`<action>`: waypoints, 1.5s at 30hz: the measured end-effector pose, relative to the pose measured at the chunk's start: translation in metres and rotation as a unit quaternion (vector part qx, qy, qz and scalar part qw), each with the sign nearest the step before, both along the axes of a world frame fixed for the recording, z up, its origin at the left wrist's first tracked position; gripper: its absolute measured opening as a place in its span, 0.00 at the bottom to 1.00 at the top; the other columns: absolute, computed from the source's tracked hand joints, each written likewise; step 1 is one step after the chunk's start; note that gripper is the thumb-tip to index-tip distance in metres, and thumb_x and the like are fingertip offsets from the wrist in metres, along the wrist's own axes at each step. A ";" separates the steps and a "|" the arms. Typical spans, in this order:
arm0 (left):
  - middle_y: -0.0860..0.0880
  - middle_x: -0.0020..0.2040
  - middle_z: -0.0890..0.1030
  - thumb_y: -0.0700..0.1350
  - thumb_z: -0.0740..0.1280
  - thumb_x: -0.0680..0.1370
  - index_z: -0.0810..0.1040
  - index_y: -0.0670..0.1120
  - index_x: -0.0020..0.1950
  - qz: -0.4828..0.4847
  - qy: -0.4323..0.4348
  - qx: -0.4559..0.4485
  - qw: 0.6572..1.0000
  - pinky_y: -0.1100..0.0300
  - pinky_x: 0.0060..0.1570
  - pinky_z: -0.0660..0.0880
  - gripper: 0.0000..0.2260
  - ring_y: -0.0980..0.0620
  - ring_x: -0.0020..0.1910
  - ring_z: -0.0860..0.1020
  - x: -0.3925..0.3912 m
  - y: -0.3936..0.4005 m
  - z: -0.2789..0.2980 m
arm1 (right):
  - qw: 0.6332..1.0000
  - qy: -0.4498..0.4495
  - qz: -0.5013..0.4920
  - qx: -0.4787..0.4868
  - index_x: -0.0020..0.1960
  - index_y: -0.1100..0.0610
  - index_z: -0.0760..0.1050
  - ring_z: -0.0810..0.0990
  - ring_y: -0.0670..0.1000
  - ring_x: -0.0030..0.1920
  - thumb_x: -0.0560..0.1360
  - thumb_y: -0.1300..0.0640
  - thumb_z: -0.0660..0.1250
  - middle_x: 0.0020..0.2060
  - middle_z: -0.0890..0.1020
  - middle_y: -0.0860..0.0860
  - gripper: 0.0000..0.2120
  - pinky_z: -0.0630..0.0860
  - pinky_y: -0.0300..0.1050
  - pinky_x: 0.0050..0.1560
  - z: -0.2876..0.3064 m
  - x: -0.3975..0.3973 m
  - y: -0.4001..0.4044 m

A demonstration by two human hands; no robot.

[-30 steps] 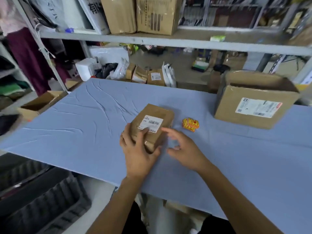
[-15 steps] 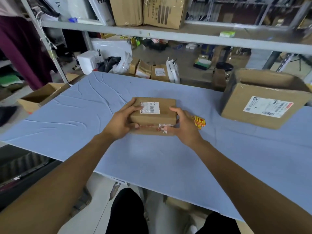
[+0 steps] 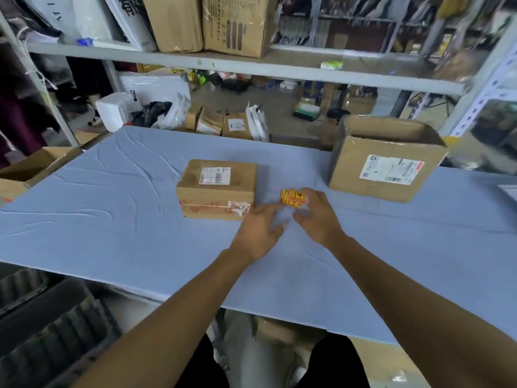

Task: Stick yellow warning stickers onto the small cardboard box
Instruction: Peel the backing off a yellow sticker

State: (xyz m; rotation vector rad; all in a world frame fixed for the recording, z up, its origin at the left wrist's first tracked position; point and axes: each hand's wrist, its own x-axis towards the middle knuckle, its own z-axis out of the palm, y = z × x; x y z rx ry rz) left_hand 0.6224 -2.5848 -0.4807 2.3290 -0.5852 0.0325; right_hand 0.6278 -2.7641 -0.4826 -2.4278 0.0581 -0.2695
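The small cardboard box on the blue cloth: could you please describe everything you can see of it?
The small brown cardboard box lies flat and closed on the wrinkled blue tablecloth, left of the yellow sticker stack. A white barcode label sits on its dented top; its front face carries tape with reddish marks and torn white label remnants. No yellow sticker shows on it. Neither hand touches it.

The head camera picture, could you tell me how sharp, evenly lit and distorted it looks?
Head view: the small cardboard box and yellow stickers are fairly sharp; shelves behind are soft and smeared toward the corners; wide-angle bending curves the shelf rail; lighting is soft, shadows faint, no glare.
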 end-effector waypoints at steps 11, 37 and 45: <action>0.38 0.68 0.73 0.47 0.64 0.77 0.65 0.43 0.76 0.083 -0.002 0.084 0.993 0.47 0.68 0.66 0.27 0.36 0.66 0.70 0.049 -0.041 -0.032 | 0.993 0.100 0.027 -0.062 0.75 0.54 0.64 0.67 0.58 0.73 0.76 0.53 0.67 0.72 0.72 0.56 0.29 0.64 0.51 0.72 -0.016 0.074 -0.035; 0.46 0.68 0.75 0.52 0.64 0.79 0.79 0.49 0.64 0.071 -0.037 0.118 0.990 0.50 0.67 0.68 0.16 0.42 0.67 0.69 0.069 -0.042 -0.036 | 0.997 0.065 -0.032 -0.010 0.57 0.54 0.79 0.71 0.56 0.63 0.74 0.53 0.71 0.59 0.79 0.54 0.13 0.69 0.45 0.58 -0.033 0.075 -0.034; 0.46 0.67 0.75 0.52 0.64 0.79 0.79 0.48 0.64 0.068 -0.039 0.117 0.990 0.51 0.65 0.69 0.16 0.42 0.67 0.69 0.069 -0.042 -0.036 | 0.997 0.053 -0.046 0.025 0.61 0.52 0.78 0.76 0.55 0.59 0.73 0.56 0.71 0.54 0.82 0.52 0.16 0.75 0.49 0.58 -0.032 0.071 -0.029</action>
